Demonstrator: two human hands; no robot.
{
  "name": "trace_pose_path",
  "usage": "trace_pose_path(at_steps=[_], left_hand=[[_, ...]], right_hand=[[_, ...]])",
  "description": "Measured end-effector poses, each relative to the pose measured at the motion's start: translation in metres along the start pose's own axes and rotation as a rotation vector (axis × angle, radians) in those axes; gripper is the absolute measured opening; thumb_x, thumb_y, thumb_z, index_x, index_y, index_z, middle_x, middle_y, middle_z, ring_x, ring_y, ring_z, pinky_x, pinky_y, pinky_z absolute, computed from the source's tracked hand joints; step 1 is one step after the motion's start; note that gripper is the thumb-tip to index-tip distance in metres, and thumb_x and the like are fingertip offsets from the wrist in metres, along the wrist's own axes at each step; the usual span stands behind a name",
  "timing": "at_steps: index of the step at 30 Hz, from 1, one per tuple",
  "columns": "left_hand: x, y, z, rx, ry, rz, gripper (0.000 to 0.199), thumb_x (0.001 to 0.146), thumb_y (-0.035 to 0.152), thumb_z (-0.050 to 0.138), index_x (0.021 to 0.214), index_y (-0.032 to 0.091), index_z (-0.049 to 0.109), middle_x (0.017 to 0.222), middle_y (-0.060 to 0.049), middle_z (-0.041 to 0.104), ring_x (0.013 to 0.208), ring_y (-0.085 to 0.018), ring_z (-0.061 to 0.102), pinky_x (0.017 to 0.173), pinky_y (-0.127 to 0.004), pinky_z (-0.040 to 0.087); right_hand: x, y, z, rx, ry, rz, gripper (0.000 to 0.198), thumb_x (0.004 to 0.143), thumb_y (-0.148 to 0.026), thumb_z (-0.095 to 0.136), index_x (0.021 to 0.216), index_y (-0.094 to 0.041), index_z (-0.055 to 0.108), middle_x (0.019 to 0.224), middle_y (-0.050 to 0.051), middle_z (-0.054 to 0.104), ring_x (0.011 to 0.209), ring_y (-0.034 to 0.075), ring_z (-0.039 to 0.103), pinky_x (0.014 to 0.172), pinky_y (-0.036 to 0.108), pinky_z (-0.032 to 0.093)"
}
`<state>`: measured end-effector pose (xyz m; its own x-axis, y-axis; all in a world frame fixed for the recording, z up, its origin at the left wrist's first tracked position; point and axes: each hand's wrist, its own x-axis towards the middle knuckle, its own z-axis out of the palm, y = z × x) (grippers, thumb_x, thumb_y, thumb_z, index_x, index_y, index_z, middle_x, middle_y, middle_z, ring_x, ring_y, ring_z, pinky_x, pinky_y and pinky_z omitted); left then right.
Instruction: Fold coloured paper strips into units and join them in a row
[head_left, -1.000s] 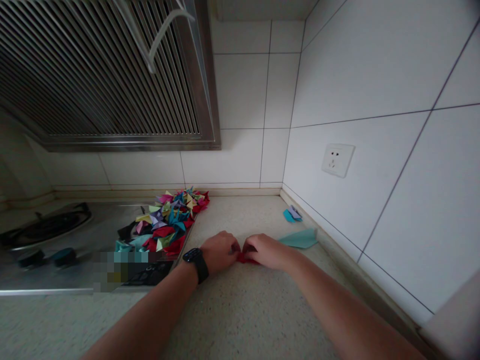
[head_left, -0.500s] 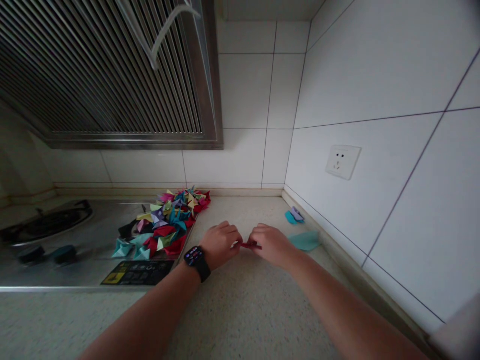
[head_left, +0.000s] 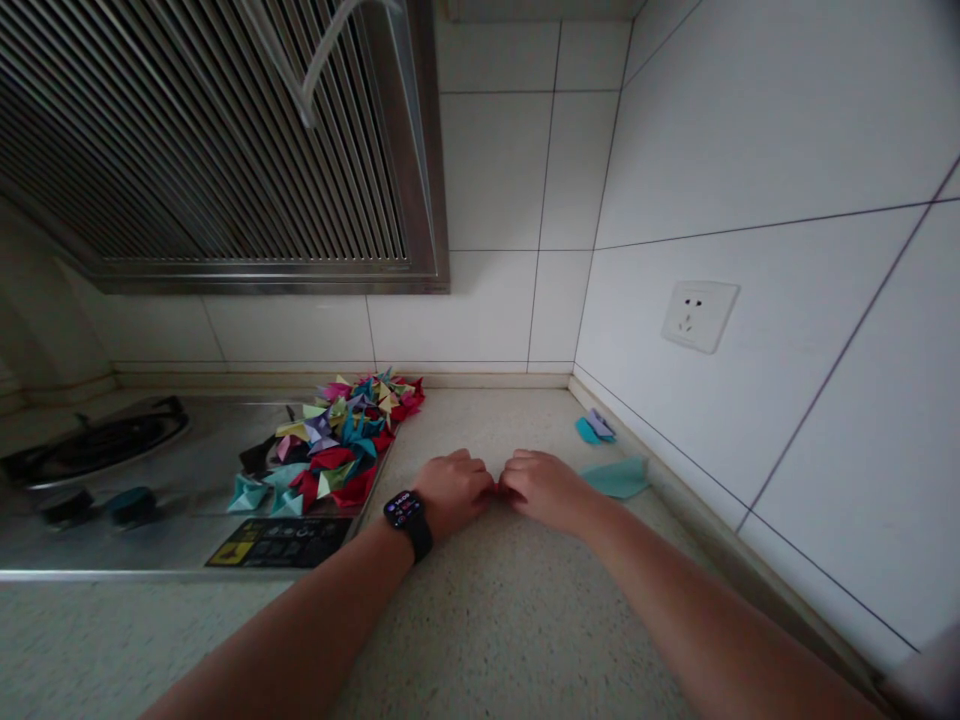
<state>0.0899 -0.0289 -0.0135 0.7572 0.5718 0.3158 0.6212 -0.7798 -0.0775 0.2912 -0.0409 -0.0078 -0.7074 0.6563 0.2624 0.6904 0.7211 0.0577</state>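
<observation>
Between my fingertips is a small piece of folded red paper [head_left: 498,488], mostly covered by both hands. My left hand [head_left: 457,490], with a black watch [head_left: 406,512] on its wrist, pinches the paper from the left. From the right, my right hand [head_left: 544,488] is closed on its other end. The two hands nearly meet, low over the speckled countertop [head_left: 517,610]. Just beyond my right hand lies a light teal paper sheet [head_left: 619,478]. A pile of colourful folded paper pieces [head_left: 337,445] sits to the left of my left hand.
A steel gas stove [head_left: 187,480] with a burner and knobs fills the left side, under a range hood [head_left: 247,150]. Small blue and purple papers [head_left: 596,427] lie near the right wall, which carries a socket [head_left: 700,316].
My hands have come closer together, so less of the red paper shows. My left hand has shifted slightly right. The view has moved a little.
</observation>
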Motion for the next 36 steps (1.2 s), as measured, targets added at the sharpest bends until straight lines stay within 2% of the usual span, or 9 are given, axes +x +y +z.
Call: trace_pose_path(at_steps=[6,13,21,27,32,36], left_hand=[[0.003,0.002,0.003,0.008,-0.015,0.003,0.018,0.086,0.026,0.052,0.089,0.023,0.069,0.084,-0.004,0.067,0.086,-0.020,0.055,0.072,-0.030,0.045],[0.005,0.008,-0.001,0.029,-0.066,-0.040,0.019,0.084,0.026,0.051,0.088,0.023,0.070,0.085,-0.005,0.068,0.087,-0.021,0.057,0.068,-0.029,0.045],[0.002,0.007,-0.006,0.008,-0.134,-0.085,0.024,0.088,0.029,0.046,0.094,0.026,0.069,0.090,-0.004,0.068,0.089,-0.021,0.062,0.069,-0.030,0.046],[0.004,0.005,-0.005,-0.039,-0.168,-0.135,0.030,0.092,0.034,0.040,0.099,0.030,0.069,0.098,-0.003,0.068,0.091,-0.021,0.063,0.072,-0.030,0.046],[0.005,0.005,-0.005,-0.029,-0.183,-0.172,0.030,0.092,0.036,0.042,0.100,0.029,0.069,0.098,-0.005,0.068,0.092,-0.022,0.063,0.071,-0.030,0.046],[0.002,0.004,-0.007,-0.032,-0.168,-0.129,0.030,0.091,0.039,0.042,0.097,0.029,0.070,0.094,-0.004,0.068,0.090,-0.022,0.063,0.070,-0.029,0.045]], right_hand=[[0.000,-0.005,-0.002,0.011,-0.035,0.123,0.011,0.079,-0.018,0.057,0.082,-0.017,0.068,0.082,0.008,0.067,0.086,0.021,0.058,0.077,0.029,0.040],[0.003,-0.011,-0.005,-0.057,-0.131,0.201,0.021,0.083,-0.020,0.052,0.091,-0.018,0.072,0.088,0.010,0.069,0.090,0.023,0.061,0.079,0.030,0.041],[0.000,-0.006,0.003,0.066,-0.141,0.284,0.026,0.082,-0.014,0.052,0.098,-0.024,0.071,0.096,0.008,0.067,0.094,0.020,0.061,0.079,0.026,0.040],[0.003,-0.002,0.008,0.115,-0.141,0.314,0.022,0.084,-0.018,0.053,0.095,-0.023,0.071,0.092,0.008,0.067,0.091,0.020,0.062,0.076,0.026,0.040],[0.003,0.000,0.009,0.121,-0.119,0.316,0.019,0.082,-0.021,0.056,0.093,-0.023,0.071,0.091,0.008,0.069,0.089,0.020,0.062,0.074,0.027,0.040],[-0.004,0.002,0.005,0.140,-0.093,0.257,0.016,0.082,-0.022,0.058,0.088,-0.022,0.072,0.089,0.007,0.069,0.088,0.020,0.061,0.075,0.027,0.040]])
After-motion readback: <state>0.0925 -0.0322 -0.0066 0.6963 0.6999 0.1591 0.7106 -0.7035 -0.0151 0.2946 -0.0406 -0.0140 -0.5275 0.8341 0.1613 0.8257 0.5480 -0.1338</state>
